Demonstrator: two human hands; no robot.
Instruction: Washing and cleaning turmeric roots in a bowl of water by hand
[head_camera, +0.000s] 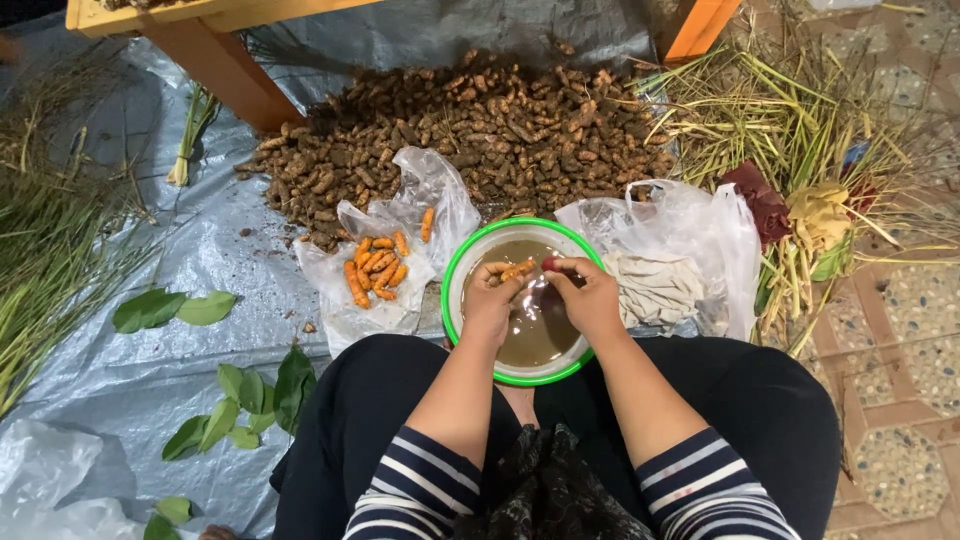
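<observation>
Fingers (500, 285) curled round turmeric root (512, 269)

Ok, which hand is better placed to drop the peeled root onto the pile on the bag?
Probably left. The left hand holds the root over the bowl, and the peeled pile lies on its side. The right hand holds a small tool.

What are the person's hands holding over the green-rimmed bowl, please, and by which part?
The left hand grips an orange root by its near end. The right hand pinches something small and red; what it is cannot be told.
</observation>
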